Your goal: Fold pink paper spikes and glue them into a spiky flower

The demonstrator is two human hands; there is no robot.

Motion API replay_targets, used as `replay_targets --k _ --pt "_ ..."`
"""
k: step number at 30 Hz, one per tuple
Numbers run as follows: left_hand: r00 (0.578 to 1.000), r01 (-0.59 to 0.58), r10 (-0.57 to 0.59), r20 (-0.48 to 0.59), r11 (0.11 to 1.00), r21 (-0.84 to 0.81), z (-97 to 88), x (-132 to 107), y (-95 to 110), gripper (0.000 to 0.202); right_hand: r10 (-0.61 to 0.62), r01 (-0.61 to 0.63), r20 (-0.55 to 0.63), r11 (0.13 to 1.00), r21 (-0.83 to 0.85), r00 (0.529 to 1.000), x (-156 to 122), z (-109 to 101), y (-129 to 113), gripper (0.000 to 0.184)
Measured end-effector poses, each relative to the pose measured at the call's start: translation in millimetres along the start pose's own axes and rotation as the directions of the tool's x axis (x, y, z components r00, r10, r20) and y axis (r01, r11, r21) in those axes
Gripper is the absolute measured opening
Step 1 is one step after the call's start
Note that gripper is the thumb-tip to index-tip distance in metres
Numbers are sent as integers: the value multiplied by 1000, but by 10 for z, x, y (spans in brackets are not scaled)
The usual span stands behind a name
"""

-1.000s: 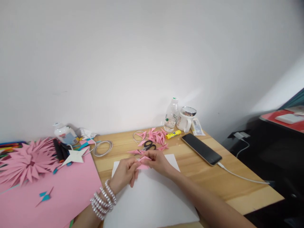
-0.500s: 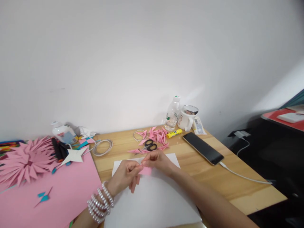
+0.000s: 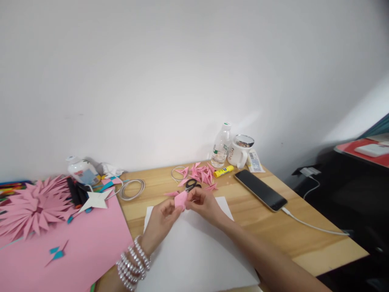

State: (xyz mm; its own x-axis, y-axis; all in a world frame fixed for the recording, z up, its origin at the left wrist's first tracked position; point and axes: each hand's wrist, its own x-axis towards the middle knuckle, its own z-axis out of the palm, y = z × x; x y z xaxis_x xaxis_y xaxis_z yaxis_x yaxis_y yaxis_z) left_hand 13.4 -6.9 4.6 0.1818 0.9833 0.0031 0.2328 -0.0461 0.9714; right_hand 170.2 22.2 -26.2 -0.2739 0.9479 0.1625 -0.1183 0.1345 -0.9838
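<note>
As I look through the head camera from my remote seat, I see the left hand [image 3: 162, 219] pinching a small folded pink paper [image 3: 180, 200] between thumb and fingers, above the far part of a white sheet [image 3: 197, 251]. My view puts the bent fingertips of the right hand [image 3: 187, 200] at the paper's right edge; whether they grip it, I cannot tell. Just beyond, on the worktop [image 3: 316, 243], I make out black-handled scissors [image 3: 192, 185], a cluster of pink folded pieces [image 3: 202, 174] and a yellow glue stick [image 3: 223, 171].
</note>
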Motion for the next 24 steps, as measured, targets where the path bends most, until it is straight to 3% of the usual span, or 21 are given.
replay_targets --k 7,16,24 --pt "984 -65 45 -175 992 -106 -10 10 -36 22 -6 5 37 1000 10 999 -30 36 16 19" --pt "975 1 -21 -221 996 -88 -6 1 -106 18 18 -18 -15 1000 -9 1000 -38 45 7 22" --pt "970 59 -82 -229 992 -109 11 -3 -40 18 59 -56 -49 996 65 997 -50 57 -5 29"
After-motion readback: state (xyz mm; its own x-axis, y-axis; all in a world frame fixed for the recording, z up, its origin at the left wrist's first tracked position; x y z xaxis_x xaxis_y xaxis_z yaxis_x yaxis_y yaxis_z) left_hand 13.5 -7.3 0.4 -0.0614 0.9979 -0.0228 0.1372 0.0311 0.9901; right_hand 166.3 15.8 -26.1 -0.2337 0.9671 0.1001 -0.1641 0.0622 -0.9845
